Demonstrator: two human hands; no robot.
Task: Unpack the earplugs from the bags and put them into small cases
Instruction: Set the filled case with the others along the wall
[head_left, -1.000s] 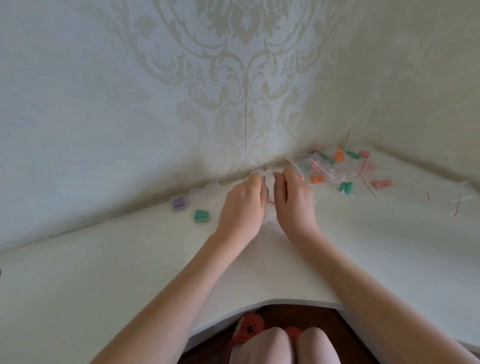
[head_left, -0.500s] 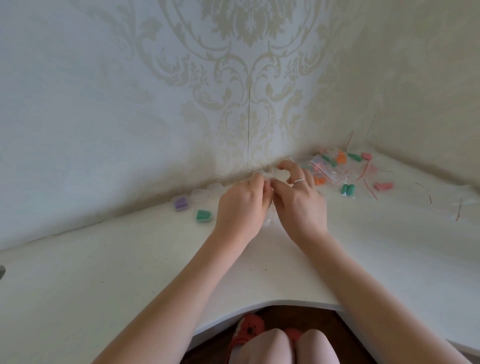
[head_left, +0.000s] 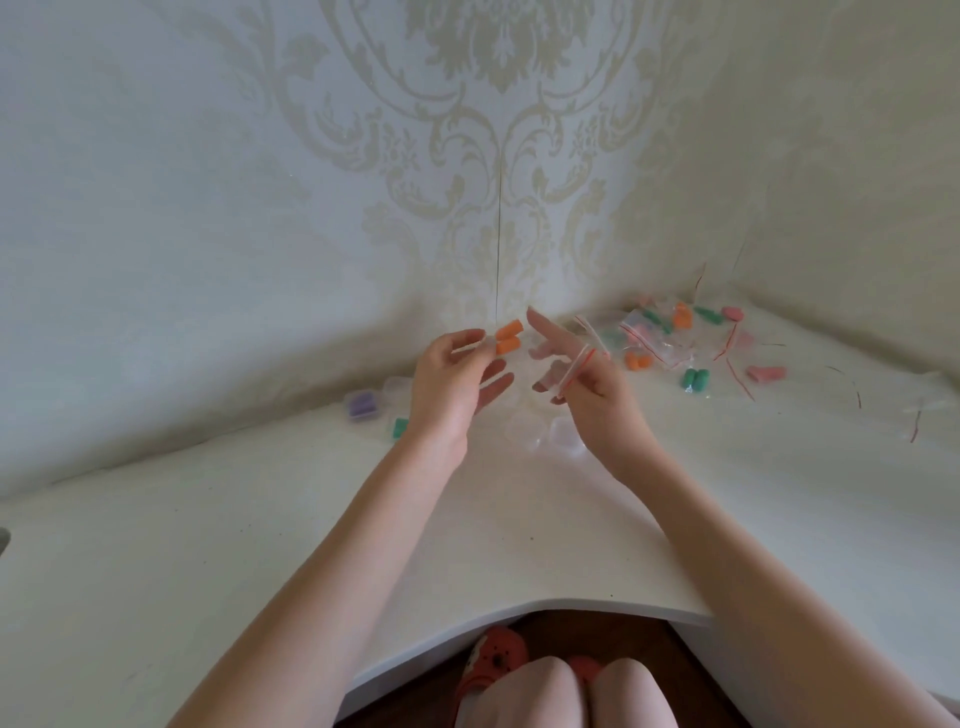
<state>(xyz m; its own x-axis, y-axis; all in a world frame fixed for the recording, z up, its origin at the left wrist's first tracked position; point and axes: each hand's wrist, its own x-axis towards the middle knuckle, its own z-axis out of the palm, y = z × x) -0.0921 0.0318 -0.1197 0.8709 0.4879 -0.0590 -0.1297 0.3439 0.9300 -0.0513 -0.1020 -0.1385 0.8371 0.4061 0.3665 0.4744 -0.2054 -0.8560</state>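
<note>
Orange earplugs (head_left: 508, 338) between left-hand fingers (head_left: 470, 347)

White corner desk (head_left: 260, 545) with bagged earplugs (head_left: 670, 338) (orange, green, pink), clear cases (head_left: 545, 434), purple-filled case (head_left: 361, 405).

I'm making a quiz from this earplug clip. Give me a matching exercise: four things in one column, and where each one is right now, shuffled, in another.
Things:
1. orange earplugs
2. empty bag
3. purple earplugs
4. loose green pair

Places:
A. in a small case by the wall, on the left
B. pinched in the left hand
C. on the table, right of both hands
D. held in the right hand

Pairs: 1-B, 2-D, 3-A, 4-C
</note>
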